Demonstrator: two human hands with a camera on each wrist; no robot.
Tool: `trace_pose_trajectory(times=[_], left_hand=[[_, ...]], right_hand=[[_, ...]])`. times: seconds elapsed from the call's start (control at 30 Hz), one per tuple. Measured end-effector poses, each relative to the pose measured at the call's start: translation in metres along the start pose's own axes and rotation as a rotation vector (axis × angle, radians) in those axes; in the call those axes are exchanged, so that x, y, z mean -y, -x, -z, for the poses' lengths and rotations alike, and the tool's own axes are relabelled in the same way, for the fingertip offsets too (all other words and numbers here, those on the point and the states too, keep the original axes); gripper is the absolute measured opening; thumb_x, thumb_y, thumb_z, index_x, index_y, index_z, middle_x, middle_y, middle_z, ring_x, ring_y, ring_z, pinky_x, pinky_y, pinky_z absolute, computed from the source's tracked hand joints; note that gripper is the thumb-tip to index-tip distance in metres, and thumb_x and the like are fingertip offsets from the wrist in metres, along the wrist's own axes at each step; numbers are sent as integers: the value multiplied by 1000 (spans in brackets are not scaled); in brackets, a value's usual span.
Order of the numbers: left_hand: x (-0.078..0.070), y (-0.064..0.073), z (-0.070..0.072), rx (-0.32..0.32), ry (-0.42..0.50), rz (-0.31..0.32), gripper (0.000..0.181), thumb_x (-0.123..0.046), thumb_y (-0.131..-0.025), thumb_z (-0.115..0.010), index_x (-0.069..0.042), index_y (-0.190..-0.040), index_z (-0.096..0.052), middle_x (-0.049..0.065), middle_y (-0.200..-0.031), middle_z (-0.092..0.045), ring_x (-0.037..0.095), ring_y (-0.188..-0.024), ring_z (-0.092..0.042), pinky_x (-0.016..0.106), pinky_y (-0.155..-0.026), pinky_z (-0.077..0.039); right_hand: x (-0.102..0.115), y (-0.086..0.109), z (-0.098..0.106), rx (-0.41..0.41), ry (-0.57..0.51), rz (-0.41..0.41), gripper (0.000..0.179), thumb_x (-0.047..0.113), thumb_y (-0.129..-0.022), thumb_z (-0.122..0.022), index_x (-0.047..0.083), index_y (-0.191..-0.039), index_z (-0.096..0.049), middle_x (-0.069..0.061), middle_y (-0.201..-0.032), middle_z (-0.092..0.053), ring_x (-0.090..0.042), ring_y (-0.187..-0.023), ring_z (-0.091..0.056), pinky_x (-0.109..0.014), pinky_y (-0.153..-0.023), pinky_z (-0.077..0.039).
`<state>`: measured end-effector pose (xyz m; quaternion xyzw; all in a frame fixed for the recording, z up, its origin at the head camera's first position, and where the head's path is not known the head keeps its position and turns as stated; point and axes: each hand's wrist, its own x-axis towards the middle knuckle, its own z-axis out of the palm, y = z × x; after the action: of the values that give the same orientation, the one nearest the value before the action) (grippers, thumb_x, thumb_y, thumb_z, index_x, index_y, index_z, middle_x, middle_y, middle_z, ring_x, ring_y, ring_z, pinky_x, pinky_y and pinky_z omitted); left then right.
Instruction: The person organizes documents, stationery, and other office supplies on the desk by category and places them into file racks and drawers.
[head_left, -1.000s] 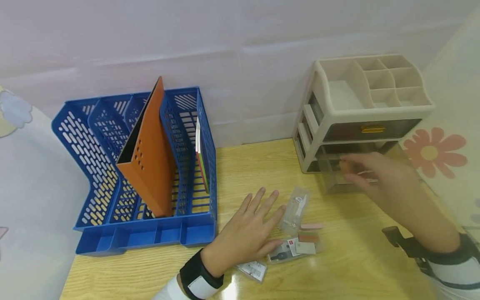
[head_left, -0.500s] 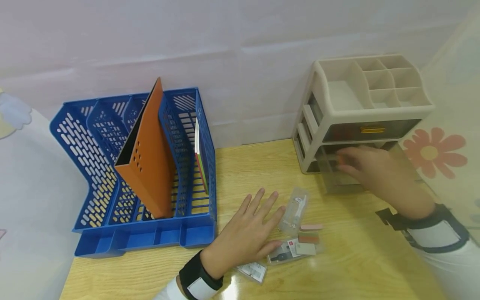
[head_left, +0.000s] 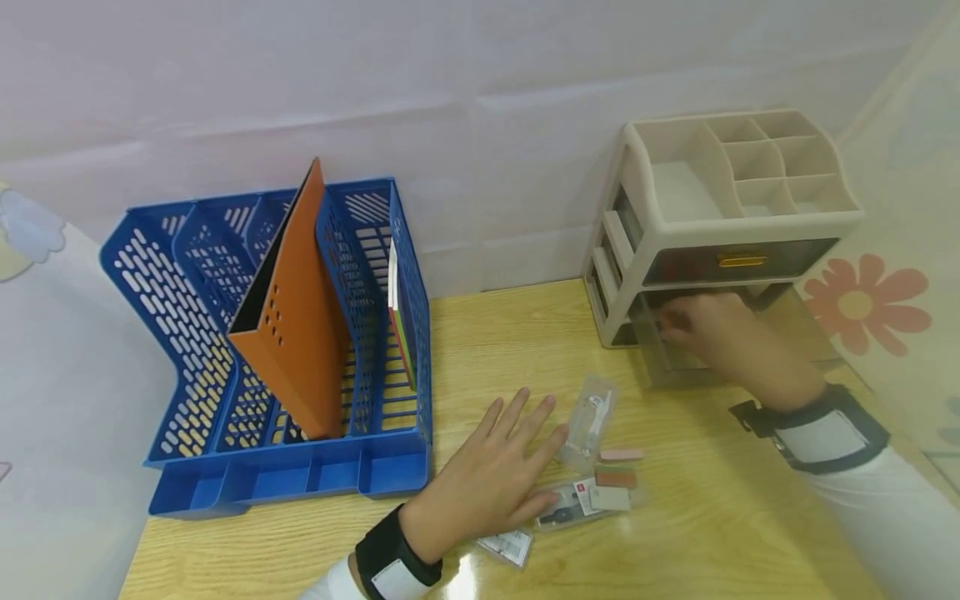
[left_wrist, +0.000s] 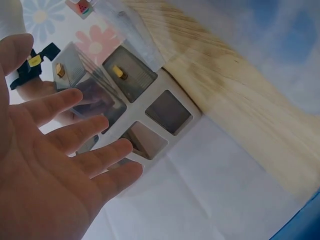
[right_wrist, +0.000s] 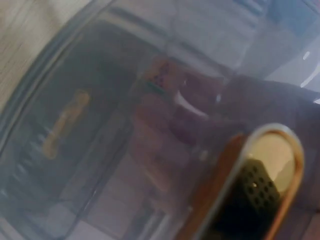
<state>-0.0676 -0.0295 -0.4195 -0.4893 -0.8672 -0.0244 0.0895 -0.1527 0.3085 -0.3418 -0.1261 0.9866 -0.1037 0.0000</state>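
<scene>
My left hand [head_left: 487, 475] lies with fingers spread straight, its thumb overlapping a clear case [head_left: 557, 515] with a dark item inside. By its fingertips is a clear packet [head_left: 588, 423] holding something white. A pink strip [head_left: 621, 456], a reddish block with a green edge [head_left: 615, 477] and a white block [head_left: 609, 498] lie beside the case. My right hand [head_left: 708, 325] is inside the pulled-out transparent drawer [head_left: 660, 362]. Through the drawer wall, blurred in the right wrist view, its curled fingers pinch a small reddish block with dark dots [right_wrist: 162, 75].
The cream drawer organizer [head_left: 652, 229] stands at the back right, with divided compartments on top. A blue file rack [head_left: 292, 462] at left holds an orange folder [head_left: 300, 333] and thin booklets [head_left: 401, 308]. A printed label packet [head_left: 510, 546] lies under the left wrist.
My right hand and forearm have shifted left inside the drawer, and its fingers now reach toward the drawer's left side. The left hand stays nearly still.
</scene>
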Motion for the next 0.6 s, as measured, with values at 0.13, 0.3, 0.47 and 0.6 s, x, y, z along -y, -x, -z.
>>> trace_pose_trajectory(times=[0.13, 0.3, 0.47, 0.6], left_hand=[[0, -1, 0, -2, -3, 2, 75, -63, -99, -55, -17, -157, -43, 18, -167, -32, 44, -153, -32, 58, -119, -37], [0, -2, 1, 4, -9, 10, 76, -63, -99, -54, -17, -158, -41, 17, -168, -30, 43, -153, -31, 58, -120, -36], [1, -3, 2, 9, -6, 19, 75, -64, -100, -52, -17, -158, -41, 17, -167, -31, 42, -151, -36, 57, -120, -38], [4, -2, 3, 25, 20, 37, 73, -61, -101, -52, -17, -158, -42, 17, -165, -37, 40, -148, -42, 56, -118, -40]], right_hand=[[-4, -5, -3, -11, 16, 27, 8, 11, -86, -78, 5, -88, -73, -11, -82, -72, -30, -74, -64, -58, -74, -55], [-7, -8, -6, -11, 11, 47, 8, 10, -87, -77, 3, -91, -75, -15, -86, -74, -33, -78, -67, -60, -78, -55], [-7, -2, -5, -29, 12, 47, 15, 14, -92, -73, 1, -99, -75, -15, -86, -75, -30, -73, -67, -59, -75, -56], [2, 8, 0, -76, 24, 35, 20, 17, -94, -71, -1, -104, -73, -14, -83, -75, -32, -73, -68, -57, -73, -55]])
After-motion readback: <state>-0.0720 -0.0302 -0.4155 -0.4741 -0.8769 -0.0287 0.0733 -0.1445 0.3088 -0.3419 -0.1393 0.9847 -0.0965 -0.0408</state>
